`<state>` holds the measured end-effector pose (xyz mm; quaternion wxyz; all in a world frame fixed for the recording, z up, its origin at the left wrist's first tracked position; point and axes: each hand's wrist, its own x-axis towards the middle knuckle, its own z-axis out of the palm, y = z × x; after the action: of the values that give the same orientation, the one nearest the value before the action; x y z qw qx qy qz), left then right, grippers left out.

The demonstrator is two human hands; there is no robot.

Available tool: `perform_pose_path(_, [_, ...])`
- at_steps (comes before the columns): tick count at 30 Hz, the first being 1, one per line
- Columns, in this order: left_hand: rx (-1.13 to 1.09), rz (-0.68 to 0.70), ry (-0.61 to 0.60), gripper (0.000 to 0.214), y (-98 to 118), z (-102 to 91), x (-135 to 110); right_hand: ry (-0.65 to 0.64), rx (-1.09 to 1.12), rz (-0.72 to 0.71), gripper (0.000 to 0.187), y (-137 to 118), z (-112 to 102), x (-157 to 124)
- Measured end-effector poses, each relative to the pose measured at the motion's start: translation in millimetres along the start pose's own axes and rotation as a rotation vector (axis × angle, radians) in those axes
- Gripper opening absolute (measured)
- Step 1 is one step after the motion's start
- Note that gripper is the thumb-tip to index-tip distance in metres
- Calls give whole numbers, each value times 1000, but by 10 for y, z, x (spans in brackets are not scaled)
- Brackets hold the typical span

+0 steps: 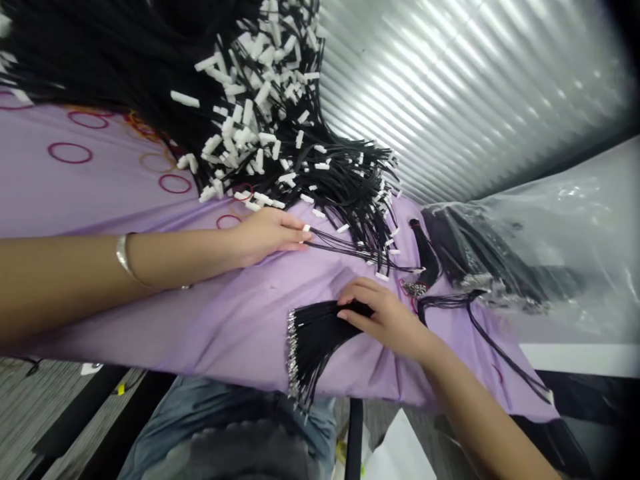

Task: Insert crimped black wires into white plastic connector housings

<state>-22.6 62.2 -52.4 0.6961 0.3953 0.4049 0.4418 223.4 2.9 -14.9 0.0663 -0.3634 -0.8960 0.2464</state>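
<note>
My left hand [273, 235] pinches the white-tipped end of a few thin black cords [345, 247], which stretch to the right over the purple cloth. Close to my body, my right hand [383, 313] is closed on a fanned bundle of black cords [320, 333] with silvery metal ends pointing left. Beyond both hands lies a large pile of black cords with white plastic tips [250, 127]. A tied bundle of black cords [425, 253] with metal ends rests right of my right hand.
Red rubber bands [70, 153] and yellow ones lie scattered on the purple cloth [210, 313]. A clear plastic bag [545, 233] of dark cord bundles is at the right. Corrugated metal [450, 80] rises behind. Several cords [505, 350] trail toward the table's right corner.
</note>
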Motion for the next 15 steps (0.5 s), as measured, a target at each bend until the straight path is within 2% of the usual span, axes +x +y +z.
perform_pose_path(7, [69, 88, -63, 14, -41, -21, -41, -86, 33, -17, 9, -296, 61, 258])
perform_pose_path(11, [76, 105, -64, 13, -17, -11, -49, -135, 56, -11, 3, -329, 65, 304])
perform_pose_path(15, [75, 77, -59, 12, 17, 29, -51, -164, 95, 7, 7, -298, 53, 290])
